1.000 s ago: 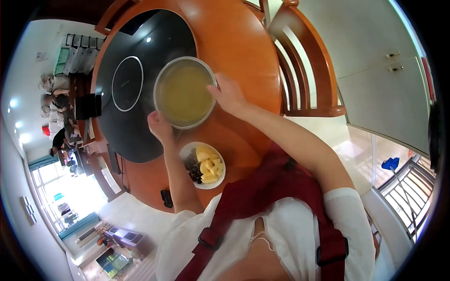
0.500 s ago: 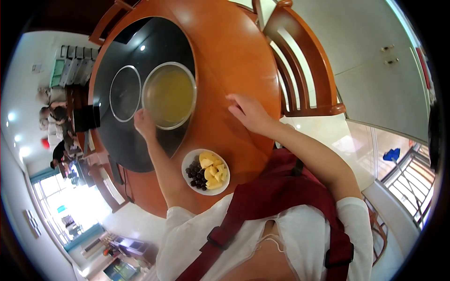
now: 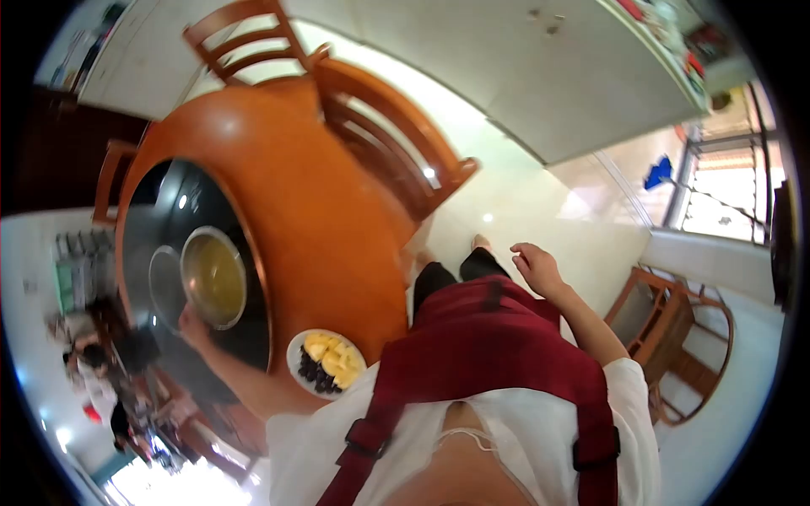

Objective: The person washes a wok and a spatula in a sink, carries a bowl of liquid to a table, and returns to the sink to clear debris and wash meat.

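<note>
My left hand (image 3: 195,327), a little blurred, has its fingers curled at the near left rim of a metal bowl (image 3: 241,291) of cloudy yellowish liquid. The bowl is on a glossy black round turntable (image 3: 236,354). Beside it, partly overlapped by the bowl in this view, lies a clear round outline with a pale rim (image 3: 153,268). My right hand (image 3: 537,268) hangs over the floor, away from the table, fingers loosely bent and nothing in them. Near my left forearm, a white plate (image 3: 293,347) carries yellow fruit chunks (image 3: 339,364) and dark round fruit (image 3: 313,371).
The round wooden table (image 3: 329,228) is to my left. A wooden chair (image 3: 413,126) stands at its far edge, and a wooden armchair (image 3: 688,346) is off to my right. Pale cabinets (image 3: 498,76) line the far side. People are in the left background.
My view has turned to the right, so the table sits further left. My right hand has moved from over the table to over the floor. My left hand has stayed at the bowl's rim.
</note>
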The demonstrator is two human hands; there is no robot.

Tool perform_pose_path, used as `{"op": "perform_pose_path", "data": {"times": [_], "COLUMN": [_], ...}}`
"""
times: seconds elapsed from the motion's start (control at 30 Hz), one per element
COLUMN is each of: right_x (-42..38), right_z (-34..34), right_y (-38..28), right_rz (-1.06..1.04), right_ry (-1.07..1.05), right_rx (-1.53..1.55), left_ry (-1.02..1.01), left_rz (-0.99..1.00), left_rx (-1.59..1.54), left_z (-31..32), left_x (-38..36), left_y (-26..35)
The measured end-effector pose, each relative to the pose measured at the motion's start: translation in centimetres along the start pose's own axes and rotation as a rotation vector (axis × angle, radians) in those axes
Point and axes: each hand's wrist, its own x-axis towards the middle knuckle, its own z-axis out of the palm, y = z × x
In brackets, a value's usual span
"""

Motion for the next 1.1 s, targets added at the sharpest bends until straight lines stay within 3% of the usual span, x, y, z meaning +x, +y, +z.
{"op": "perform_pose_path", "data": {"times": [0.03,0.07,0.1,0.17,0.3,0.43,0.5,0.57,0.63,0.67,0.77,0.9,1.1], "right_x": [-1.4,-2.8,-4.3,-7.3,-13.0,-18.0,-20.2,-21.7,-24.0,-24.5,-25.1,-20.0,-12.2], "right_z": [-0.5,-0.9,-1.5,-1.4,-1.9,-2.8,-3.8,-6.6,-9.1,-11.0,-14.9,-21.8,-34.2], "right_y": [2.3,4.5,6.3,11.4,18.9,26.7,30.9,34.1,36.2,37.5,42.4,47.9,55.8], "right_rz": [0.119,0.210,0.309,0.377,0.590,0.706,0.696,0.714,0.756,0.776,0.752,0.613,0.544], "right_ry": [0.000,0.001,-0.010,0.011,0.017,-0.034,-0.074,-0.036,-0.012,0.037,0.176,0.406,0.519], "right_rx": [-0.033,-0.032,-0.045,-0.115,-0.016,0.072,0.039,0.040,0.051,0.068,0.106,0.239,0.297], "left_ry": [-0.012,0.208,0.222,0.512,0.550,0.276,0.105,-0.114,-0.230,-0.384,-0.745,-0.952,-1.243], "left_rz": [0.158,0.027,-0.004,0.174,0.401,0.811,0.884,0.946,1.142,1.130,1.181,1.455,1.659], "left_rx": [0.430,0.337,0.445,0.416,0.113,-0.233,-0.415,-0.490,-0.524,-0.529,-0.431,-0.037,0.018], "left_z": [-0.1,-0.3,-1.5,-1.1,1.9,7.8,10.7,13.0,15.7,16.5,19.7,25.3,31.3], "left_x": [2.4,1.1,-0.6,-2.8,-10.8,-24.5,-32.5,-40.9,-48.6,-52.4,-61.6,-71.7,-85.8], "left_y": [-2.9,-0.8,3.1,7.3,21.7,38.0,44.5,50.3,55.0,57.0,61.4,66.5,77.6]}}
